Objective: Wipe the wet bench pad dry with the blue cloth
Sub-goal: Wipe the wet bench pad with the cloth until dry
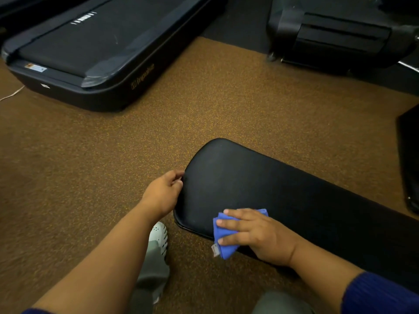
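The black bench pad (pixel 260 184) runs from the centre toward the lower right, its rounded end pointing left. A folded blue cloth (pixel 223 248) lies on the pad's near edge, close to that end. My right hand (pixel 256 234) presses flat on the cloth with straight, spread fingers. My left hand (pixel 164 192) grips the pad's rounded left end, fingers curled over its edge. I cannot make out any wetness on the dark pad.
Brown speckled rubber floor (pixel 90 166) surrounds the bench. A black treadmill (pixel 90 53) lies at the upper left, another dark machine (pixel 340 35) at the upper right, and a dark object (pixel 410 159) at the right edge. My white shoe (pixel 158 236) is below the pad's end.
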{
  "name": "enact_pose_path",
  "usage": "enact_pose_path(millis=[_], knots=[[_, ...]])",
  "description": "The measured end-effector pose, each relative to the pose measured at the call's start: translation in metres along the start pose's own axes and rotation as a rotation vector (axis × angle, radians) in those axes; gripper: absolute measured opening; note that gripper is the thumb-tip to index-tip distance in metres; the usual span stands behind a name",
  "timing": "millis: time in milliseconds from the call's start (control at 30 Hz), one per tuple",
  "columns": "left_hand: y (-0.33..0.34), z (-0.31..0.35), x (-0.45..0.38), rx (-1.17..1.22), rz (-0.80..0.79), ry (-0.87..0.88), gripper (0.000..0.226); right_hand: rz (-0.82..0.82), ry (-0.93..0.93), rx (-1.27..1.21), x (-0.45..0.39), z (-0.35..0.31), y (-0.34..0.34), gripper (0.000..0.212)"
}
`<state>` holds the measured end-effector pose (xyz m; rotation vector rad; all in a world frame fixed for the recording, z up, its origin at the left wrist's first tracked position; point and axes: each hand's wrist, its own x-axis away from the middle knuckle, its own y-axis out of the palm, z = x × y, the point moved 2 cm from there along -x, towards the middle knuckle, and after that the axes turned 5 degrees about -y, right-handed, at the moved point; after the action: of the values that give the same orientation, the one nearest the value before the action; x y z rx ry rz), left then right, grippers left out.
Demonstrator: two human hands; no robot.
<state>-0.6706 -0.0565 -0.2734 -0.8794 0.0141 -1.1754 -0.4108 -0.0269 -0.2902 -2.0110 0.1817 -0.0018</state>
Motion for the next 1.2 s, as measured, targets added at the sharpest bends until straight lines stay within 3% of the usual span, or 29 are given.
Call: enact_pose_path(millis=[100, 200, 267, 300, 367, 467, 533, 600, 667, 767, 833, 900, 1000, 1133, 1200], knots=[[-0.005, -0.004, 0.002, -0.009, 0.008, -0.009, 0.033, 0.237, 0.124, 0.036, -0.01, 0.036, -0.007, 0.039], [-0.008, -0.004, 0.002, -0.032, 0.013, -0.015, 0.034, 0.457, 0.532, 0.084, -0.031, 0.076, -0.018, 0.042], [-0.009, -0.003, 0.0, -0.037, 0.021, -0.02, 0.034, 0.514, 0.732, 0.075, -0.057, 0.077, -0.012, 0.04], [-0.008, -0.001, -0.001, -0.028, 0.026, -0.024, 0.035, 0.516, 0.719, 0.077, -0.072, 0.068, -0.004, 0.04], [-0.005, 0.002, -0.001, -0.004, 0.039, -0.027, 0.035, 0.468, 0.515, 0.082, -0.094, 0.035, 0.014, 0.042], [-0.001, 0.007, -0.004, -0.02, 0.043, -0.011, 0.035, 0.241, 0.218, 0.026, -0.095, -0.01, 0.029, 0.048], [0.001, 0.008, -0.004, -0.02, 0.026, -0.008, 0.035, 0.134, 0.088, -0.006, -0.079, -0.011, 0.025, 0.046], [0.002, 0.008, -0.004, -0.029, 0.02, -0.008, 0.036, 0.15, 0.054, 0.038, -0.065, 0.016, 0.015, 0.045], [0.002, 0.007, -0.004, -0.042, 0.016, -0.002, 0.037, 0.277, 0.174, 0.083, -0.053, 0.059, 0.001, 0.045], [0.001, 0.003, -0.003, -0.041, 0.017, -0.001, 0.036, 0.47, 0.585, 0.166, -0.05, 0.111, -0.025, 0.044], [0.0, 0.001, -0.003, -0.013, 0.024, -0.002, 0.035, 0.521, 0.887, 0.205, -0.064, 0.134, -0.035, 0.043], [-0.001, 0.0, -0.002, 0.009, 0.035, -0.001, 0.035, 0.511, 1.03, 0.23, -0.09, 0.143, -0.037, 0.043], [-0.003, 0.003, -0.002, -0.002, 0.069, 0.012, 0.037, 0.45, 0.903, 0.226, -0.134, 0.13, -0.032, 0.043], [-0.002, 0.008, -0.002, 0.013, 0.08, 0.008, 0.038, 0.247, 0.326, 0.151, -0.16, 0.101, -0.023, 0.036], [0.0, 0.008, -0.001, 0.03, 0.032, 0.023, 0.038, 0.251, 0.317, 0.123, -0.149, 0.118, -0.025, 0.04]])
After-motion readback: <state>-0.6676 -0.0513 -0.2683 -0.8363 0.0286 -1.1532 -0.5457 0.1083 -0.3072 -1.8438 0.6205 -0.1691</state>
